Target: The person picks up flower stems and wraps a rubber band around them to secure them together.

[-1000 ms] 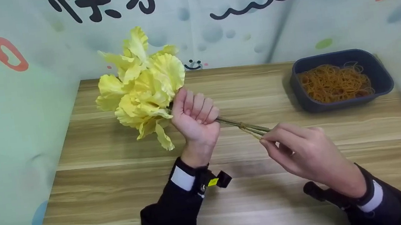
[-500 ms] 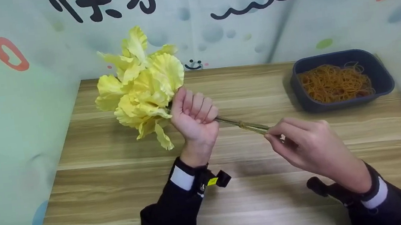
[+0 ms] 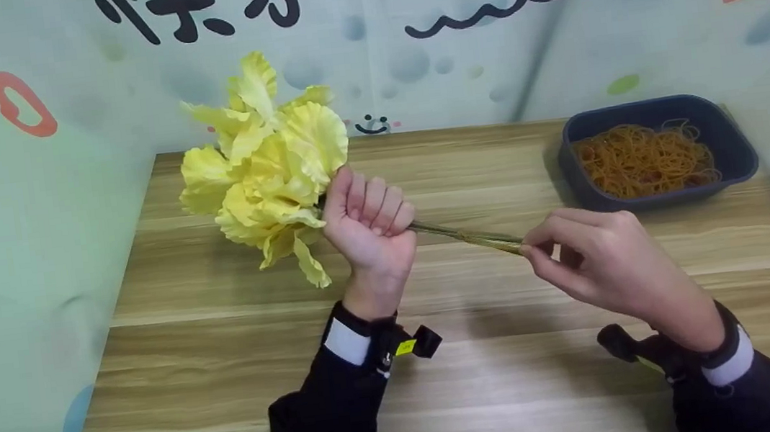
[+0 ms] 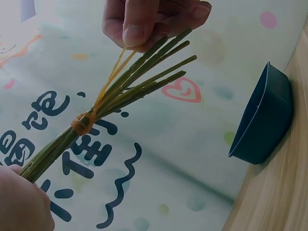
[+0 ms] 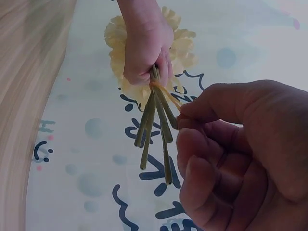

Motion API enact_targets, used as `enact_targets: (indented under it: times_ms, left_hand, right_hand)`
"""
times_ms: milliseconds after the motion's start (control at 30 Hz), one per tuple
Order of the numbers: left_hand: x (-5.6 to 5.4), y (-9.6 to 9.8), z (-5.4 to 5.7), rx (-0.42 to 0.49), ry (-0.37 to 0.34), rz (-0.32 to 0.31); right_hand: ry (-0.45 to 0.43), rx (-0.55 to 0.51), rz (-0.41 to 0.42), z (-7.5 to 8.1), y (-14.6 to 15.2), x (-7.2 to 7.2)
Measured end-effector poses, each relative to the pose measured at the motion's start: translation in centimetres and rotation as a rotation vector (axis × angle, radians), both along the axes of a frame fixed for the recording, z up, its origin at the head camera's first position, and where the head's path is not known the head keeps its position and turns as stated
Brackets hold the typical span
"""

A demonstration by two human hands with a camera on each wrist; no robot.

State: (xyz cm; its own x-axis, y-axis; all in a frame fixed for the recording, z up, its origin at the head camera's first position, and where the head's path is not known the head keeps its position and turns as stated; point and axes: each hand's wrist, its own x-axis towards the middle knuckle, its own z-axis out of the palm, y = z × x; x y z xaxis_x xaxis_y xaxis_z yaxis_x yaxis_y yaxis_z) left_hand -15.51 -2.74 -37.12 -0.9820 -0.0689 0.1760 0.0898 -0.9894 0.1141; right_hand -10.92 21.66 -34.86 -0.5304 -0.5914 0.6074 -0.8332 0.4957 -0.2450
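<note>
A bunch of yellow flowers (image 3: 270, 164) is held up by my left hand (image 3: 371, 221), its fingers wrapped round the stems just below the blooms. Several green stems (image 4: 48, 151) run out of that fist and fan apart at their cut ends. An orange-yellow rubber band (image 4: 83, 123) is wound round the stems partway along. My right hand (image 3: 600, 260) pinches a loop of this band between thumb and forefinger, drawing it taut toward the stem ends. In the right wrist view the stretched loop (image 5: 168, 96) runs beside the stems to the fingertips.
A dark blue plastic box (image 3: 586, 200) at the back right holds a heap of rubber bands (image 3: 643, 161). Behind the wooden table (image 3: 494, 406) stands a printed backdrop (image 3: 449, 78), with another wall along the left side.
My right hand has moved right and slightly up, stretching the rubber band's loop further along the stems. The left hand and flowers have shifted slightly left.
</note>
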Motion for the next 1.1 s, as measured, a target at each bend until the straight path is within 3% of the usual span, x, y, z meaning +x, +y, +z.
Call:
enact_targets:
  times_ms: [300,700,1100]
  left_hand:
    - [0.0,-0.3,0.2,0.033,-0.004,0.003]
    - [0.3,-0.7,0.6,0.077,0.033,-0.048]
    - [0.3,-1.0,0.7,0.09,0.003,-0.039]
  right_hand:
    - [-0.103,-0.015,-0.036,0.5,1.4,-0.4]
    - [-0.195,0.016,-0.136,1.5,3.8,-0.9]
    - [-0.141,0.114,-0.097,1.8,4.5,-1.5]
